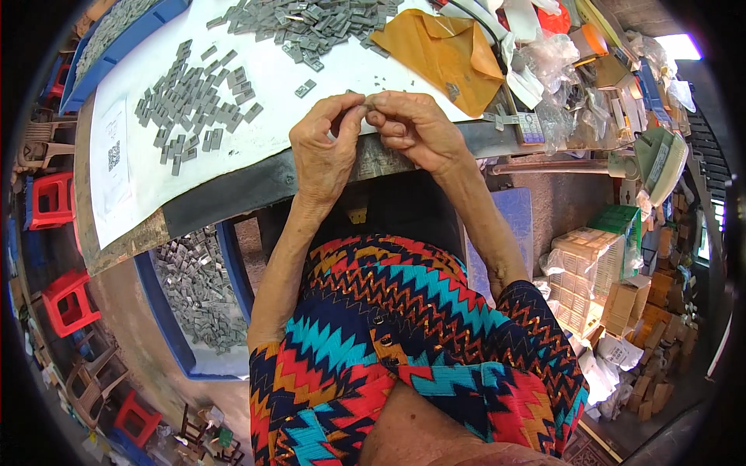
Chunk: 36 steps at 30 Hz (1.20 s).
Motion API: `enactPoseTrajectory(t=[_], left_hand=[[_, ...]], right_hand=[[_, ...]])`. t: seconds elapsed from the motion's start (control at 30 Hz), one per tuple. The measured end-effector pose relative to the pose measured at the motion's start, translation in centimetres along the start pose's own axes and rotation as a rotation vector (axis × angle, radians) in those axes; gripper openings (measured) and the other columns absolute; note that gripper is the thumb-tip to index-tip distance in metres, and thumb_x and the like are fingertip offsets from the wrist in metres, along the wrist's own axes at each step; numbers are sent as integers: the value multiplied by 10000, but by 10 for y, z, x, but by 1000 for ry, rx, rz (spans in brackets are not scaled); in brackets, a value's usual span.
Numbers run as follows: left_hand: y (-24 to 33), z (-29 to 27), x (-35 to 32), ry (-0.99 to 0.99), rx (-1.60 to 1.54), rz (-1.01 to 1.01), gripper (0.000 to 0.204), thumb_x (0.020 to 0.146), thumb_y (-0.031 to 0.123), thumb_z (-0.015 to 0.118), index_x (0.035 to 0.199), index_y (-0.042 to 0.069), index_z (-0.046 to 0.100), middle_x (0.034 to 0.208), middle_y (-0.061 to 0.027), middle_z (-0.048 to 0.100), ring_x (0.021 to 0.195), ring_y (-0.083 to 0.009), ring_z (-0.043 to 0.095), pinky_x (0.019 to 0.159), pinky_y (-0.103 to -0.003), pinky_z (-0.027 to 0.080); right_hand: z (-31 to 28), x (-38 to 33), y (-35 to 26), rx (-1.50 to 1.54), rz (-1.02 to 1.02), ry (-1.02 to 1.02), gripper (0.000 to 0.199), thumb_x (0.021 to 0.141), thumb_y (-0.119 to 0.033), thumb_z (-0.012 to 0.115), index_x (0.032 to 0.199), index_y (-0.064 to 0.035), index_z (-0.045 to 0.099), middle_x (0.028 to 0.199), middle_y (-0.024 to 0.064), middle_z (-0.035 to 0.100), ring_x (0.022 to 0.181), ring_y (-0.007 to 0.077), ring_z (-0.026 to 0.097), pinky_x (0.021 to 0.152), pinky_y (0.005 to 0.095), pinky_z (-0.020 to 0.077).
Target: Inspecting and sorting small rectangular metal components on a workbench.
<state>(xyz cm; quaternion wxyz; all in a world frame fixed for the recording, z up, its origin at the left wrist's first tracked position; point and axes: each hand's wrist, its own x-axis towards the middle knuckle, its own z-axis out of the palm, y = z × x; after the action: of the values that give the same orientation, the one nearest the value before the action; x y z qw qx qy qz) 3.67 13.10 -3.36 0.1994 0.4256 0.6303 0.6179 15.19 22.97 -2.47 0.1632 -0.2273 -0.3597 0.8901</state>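
L hand (328, 144) & R hand (420, 130) both pinch sm. gray pc (368, 102), mostly hidden; gray pile (318, 29) ahead, scattered pcs (198, 105) to L.

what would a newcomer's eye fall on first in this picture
Probably the zigzag-patterned shirt, lower middle. Next, the left hand and right hand at the table's near edge, pinching something too small to make out. Red stools at far left and heaped grey pieces at the top also stand out.
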Motion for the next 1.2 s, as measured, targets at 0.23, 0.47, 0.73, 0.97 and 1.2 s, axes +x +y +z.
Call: enactPoseTrajectory(t=[0.23,0.47,0.73,0.97,1.2], left_hand=[[-7,-1,-2,115,245,323,101,775,4,600,871,-16,623,767,-55,618,629,-80,552,565,-199,440],[0,-5,-6,98,191,169,83,786,32,595,852,-16,612,705,-40,603,608,-72,532,539,-190,420],[5,-11,-6,-80,-35,-129,91,800,42,548,828,-23,604,656,-46,593,576,-78,529,517,-215,430],[1,-18,-6,-252,-356,-287,172,833,41,530,984,-26,575,783,-59,619,650,-75,537,607,-186,434],[2,-17,-7,-234,-605,-353,253,824,22,518,1072,-29,530,763,-81,628,617,-76,551,596,-185,438]], right_hand=[[8,-3,5,16,-31,27,210,830,-70,545,987,69,540,765,49,510,524,19,375,409,129,297],[19,-7,14,-238,-215,166,158,799,-86,592,904,32,597,676,21,554,524,33,435,426,148,320],[13,-7,10,-671,-305,162,120,809,-129,606,828,-12,595,630,-26,519,505,18,401,435,146,300],[14,-11,9,-703,-308,226,128,794,-120,588,770,5,600,648,-9,563,560,33,456,497,177,370],[18,-14,10,-639,-348,173,125,806,-146,594,815,-22,586,635,-22,553,495,12,395,434,146,283]])
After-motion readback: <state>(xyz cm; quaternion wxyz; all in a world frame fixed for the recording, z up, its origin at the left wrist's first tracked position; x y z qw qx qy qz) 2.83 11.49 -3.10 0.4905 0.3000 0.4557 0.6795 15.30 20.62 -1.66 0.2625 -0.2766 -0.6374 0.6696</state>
